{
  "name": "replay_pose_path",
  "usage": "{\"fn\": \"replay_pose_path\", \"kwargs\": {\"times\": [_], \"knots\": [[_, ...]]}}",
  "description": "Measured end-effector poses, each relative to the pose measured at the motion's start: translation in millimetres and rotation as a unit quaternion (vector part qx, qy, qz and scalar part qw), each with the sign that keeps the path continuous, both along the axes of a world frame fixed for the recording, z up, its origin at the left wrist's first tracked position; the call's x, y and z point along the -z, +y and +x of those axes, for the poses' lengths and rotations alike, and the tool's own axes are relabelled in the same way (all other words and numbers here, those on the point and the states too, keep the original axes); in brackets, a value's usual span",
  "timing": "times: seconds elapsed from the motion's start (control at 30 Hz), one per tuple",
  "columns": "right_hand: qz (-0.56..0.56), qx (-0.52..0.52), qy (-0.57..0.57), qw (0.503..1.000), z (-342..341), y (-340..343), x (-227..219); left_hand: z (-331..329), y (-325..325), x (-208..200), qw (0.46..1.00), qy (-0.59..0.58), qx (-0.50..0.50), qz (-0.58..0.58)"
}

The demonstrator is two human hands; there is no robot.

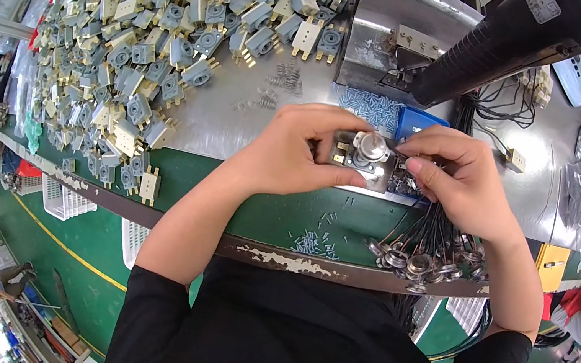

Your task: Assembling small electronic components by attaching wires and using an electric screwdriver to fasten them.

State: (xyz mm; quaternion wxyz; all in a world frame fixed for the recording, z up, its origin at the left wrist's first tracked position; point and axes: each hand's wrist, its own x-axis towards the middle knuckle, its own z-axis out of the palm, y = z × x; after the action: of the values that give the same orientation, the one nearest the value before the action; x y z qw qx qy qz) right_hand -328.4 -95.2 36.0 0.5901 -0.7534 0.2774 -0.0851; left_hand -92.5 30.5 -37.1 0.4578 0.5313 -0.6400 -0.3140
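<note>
My left hand (293, 147) curls its thumb and fingers around a small block-shaped part with brass terminals and a round, shiny metal cap (372, 147) on top. It sits over a metal plate at the bench's near side. Close by on the right, my right hand (455, 175) has thumb and forefinger pinched together just beside the part. What lies between those fingertips is too small to make out. Under my right hand hang black wires ending in round metal discs (420, 264). A blue tray (422, 121) stands right behind the fingers.
A large heap of grey and cream blocks with brass terminals (172, 13) covers the left. Small springs (287, 76) and pale screws (370, 106) lie behind my hands; more screws (314, 244) are in front. A thick black tool (512, 49) leans in from the upper right.
</note>
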Motion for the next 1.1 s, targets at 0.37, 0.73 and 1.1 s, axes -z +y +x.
{"fn": "replay_pose_path", "kwargs": {"times": [0.37, 0.73, 1.1], "knots": [[-0.135, -0.027, 0.016, 0.99, 3.1, 7.5, 17.0, -4.7, -11.3, 12.4, 0.986, -0.092, 0.027, -0.14], [-0.314, -0.085, -0.004, 0.946, 3.7, 11.2, 23.8, -3.2, -10.5, 8.5, 0.997, -0.006, 0.066, -0.031], [-0.349, -0.161, -0.034, 0.923, 6.1, -14.2, 30.2, -2.6, -14.0, 13.1, 0.997, 0.012, 0.063, -0.03]]}}
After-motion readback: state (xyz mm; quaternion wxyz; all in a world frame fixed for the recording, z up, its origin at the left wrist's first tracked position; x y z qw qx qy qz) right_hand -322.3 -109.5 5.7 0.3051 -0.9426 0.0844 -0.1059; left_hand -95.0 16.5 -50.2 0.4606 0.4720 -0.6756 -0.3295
